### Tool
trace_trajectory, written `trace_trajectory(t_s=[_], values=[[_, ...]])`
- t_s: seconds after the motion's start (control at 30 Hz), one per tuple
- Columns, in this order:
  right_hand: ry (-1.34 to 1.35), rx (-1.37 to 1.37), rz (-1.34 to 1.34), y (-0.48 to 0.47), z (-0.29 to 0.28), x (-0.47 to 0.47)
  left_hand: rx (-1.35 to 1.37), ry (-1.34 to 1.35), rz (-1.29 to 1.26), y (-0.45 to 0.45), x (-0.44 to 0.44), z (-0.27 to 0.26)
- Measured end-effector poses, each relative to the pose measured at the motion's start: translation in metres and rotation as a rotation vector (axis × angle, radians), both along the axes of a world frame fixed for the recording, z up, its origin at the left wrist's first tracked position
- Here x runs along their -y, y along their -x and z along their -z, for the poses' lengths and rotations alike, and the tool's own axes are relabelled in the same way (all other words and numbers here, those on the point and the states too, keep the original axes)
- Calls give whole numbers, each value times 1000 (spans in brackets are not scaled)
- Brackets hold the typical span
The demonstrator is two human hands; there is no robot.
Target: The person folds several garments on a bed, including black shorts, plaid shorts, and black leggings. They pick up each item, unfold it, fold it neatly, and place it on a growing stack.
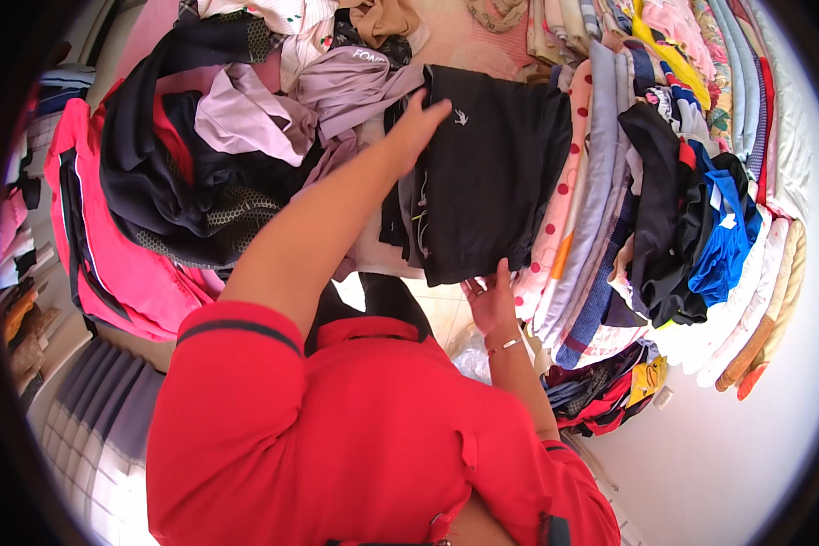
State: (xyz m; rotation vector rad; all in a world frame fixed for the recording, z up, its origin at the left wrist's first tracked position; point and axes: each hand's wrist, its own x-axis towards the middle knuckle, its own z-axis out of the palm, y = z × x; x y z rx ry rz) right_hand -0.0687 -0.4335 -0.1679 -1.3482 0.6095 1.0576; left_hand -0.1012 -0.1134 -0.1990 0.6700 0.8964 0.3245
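A black folded garment (495, 170) with a small white bird-like emblem lies before me, its legs or layers not told apart. My left hand (420, 133) is at its upper left edge, with thumb and finger spread and slightly blurred. At the lower edge is my right hand (495, 300), palm up, its thumb against the cloth; the fingertips are partly hidden by the edge, so their grip is unclear. Under the garment's left side show more dark folded clothes (416, 205) with pale cords. A mauve garment with white lettering (351, 75) lies just beyond my left hand.
Left, a heap holds a black garment (157, 136), a mauve cloth (252, 116) and a pink jacket (123, 246). Rows of folded linens (587, 184) stand close on the right, with crumpled black (655, 225) and blue (723, 232) clothes on top. More clothes (607, 396) sit lower right.
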Motion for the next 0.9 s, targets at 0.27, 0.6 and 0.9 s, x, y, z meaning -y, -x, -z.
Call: trace_trajectory(t_s=[0.27, 0.6, 0.9], values=[[386, 324, -30, -4, 17, -2, -412, -526, 265, 30, 60, 16], [178, 321, 6, -32, 24, 0, -379, -566, 426, 18, 75, -18], [-98, 76, 158, 1, 5, 29, -329, -629, 359, 56, 95, -3]])
